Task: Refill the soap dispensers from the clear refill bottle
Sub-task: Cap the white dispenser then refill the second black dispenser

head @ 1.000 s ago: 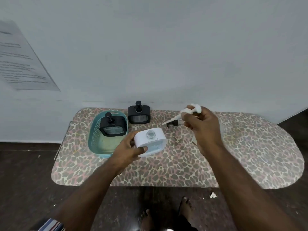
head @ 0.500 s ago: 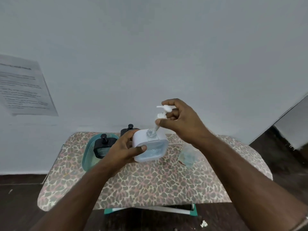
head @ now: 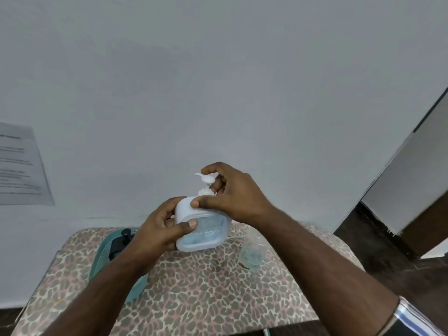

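I hold a white soap dispenser point(head: 206, 229) in the air above the table, its clear front showing bluish liquid. My left hand point(head: 160, 229) grips its left side. Fingers of my right hand point(head: 232, 197) are closed around the white pump head point(head: 206, 179), which sits in the dispenser's neck. The clear refill bottle point(head: 251, 253) lies on the table to the right, under my right forearm. A black dispenser point(head: 118, 243) stands in the teal basket point(head: 101, 258), mostly hidden by my left arm.
The leopard-print table point(head: 206, 299) stands against a pale wall. A printed sheet point(head: 20, 166) hangs on the wall at left. A dark floor and a doorway edge point(head: 400, 202) lie to the right.
My right hand brought the pump from the table to the white dispenser and lowered its tube into the neck. The dispenser rose higher and the view tilted up.
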Available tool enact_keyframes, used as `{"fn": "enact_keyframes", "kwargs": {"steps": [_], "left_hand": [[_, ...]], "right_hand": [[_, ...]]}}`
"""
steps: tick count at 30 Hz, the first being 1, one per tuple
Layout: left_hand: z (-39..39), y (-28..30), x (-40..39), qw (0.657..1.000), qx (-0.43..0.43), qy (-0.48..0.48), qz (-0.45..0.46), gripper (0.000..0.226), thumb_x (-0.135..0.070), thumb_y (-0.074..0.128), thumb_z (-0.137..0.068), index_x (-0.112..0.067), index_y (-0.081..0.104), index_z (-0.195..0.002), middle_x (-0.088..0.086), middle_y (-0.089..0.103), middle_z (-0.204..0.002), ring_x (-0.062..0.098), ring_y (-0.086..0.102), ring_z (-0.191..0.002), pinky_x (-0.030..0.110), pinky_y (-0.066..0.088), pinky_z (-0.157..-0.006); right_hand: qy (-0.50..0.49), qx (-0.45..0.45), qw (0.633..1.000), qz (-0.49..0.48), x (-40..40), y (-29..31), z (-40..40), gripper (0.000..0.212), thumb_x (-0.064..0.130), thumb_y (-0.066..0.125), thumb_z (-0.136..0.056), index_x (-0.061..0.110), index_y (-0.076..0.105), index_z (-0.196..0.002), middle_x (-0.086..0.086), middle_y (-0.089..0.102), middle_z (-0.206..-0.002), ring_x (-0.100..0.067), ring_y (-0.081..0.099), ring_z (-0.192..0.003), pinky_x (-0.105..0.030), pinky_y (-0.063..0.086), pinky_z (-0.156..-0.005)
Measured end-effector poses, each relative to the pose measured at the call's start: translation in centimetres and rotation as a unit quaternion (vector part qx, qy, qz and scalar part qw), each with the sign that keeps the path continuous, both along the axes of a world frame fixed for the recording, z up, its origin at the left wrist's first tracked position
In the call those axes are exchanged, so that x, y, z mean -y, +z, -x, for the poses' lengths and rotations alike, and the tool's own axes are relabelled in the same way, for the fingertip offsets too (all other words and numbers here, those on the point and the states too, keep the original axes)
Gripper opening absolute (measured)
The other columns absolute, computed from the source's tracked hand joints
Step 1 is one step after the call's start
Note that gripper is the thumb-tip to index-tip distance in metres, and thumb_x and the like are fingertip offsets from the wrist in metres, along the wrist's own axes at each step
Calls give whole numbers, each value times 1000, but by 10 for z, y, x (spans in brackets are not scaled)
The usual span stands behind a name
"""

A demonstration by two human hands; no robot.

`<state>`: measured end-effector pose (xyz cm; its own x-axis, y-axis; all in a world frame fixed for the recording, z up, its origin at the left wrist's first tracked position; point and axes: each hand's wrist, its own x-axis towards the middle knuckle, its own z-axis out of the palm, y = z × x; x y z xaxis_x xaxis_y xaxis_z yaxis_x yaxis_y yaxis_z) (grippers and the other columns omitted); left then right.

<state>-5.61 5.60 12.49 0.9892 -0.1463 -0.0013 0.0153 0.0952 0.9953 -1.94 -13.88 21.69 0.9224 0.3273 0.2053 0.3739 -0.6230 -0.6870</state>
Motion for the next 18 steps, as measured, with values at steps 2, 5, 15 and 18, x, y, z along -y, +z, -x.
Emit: {"fn": "enact_keyframes", "kwargs": {"steps": [2,5,15,18], "left_hand": [[0,0,2,1000,3,-2,7,45,-27,86,-80,-37,69,-120,3,73,-118,30,75,-106,58,64,-82],[-1,1,3,1000,1,2,14,47,-26,85,-78,-37,69,-120,1,74,-115,30,76,-104,55,65,-79],[-6,6,6,1000,23,12,-1,44,-26,85,-76,-40,70,-115,6,73,-115,31,76,-102,44,65,-73],[-7,7,3,999,24,16,-20,50,-38,85,-70,-43,69,-117,3,74,-117,30,74,-107,58,64,-85]], "right_hand": [[-2,-11,1000,-9,0,0,0,66,49,88,-71,35,58,-129,15,64,-89,-1,62,-81,-20,51,-75],[42,-79,995,-51,7,3,-4,74,29,87,-77,33,51,-141,13,70,-117,-7,67,-99,-31,56,-94],[27,-74,992,-100,12,-1,-5,86,26,86,-78,38,39,-149,12,70,-120,0,62,-107,-26,50,-94],[19,-78,989,-121,15,0,-7,91,22,88,-76,36,39,-151,9,74,-105,-2,67,-104,-28,52,-93]]}}
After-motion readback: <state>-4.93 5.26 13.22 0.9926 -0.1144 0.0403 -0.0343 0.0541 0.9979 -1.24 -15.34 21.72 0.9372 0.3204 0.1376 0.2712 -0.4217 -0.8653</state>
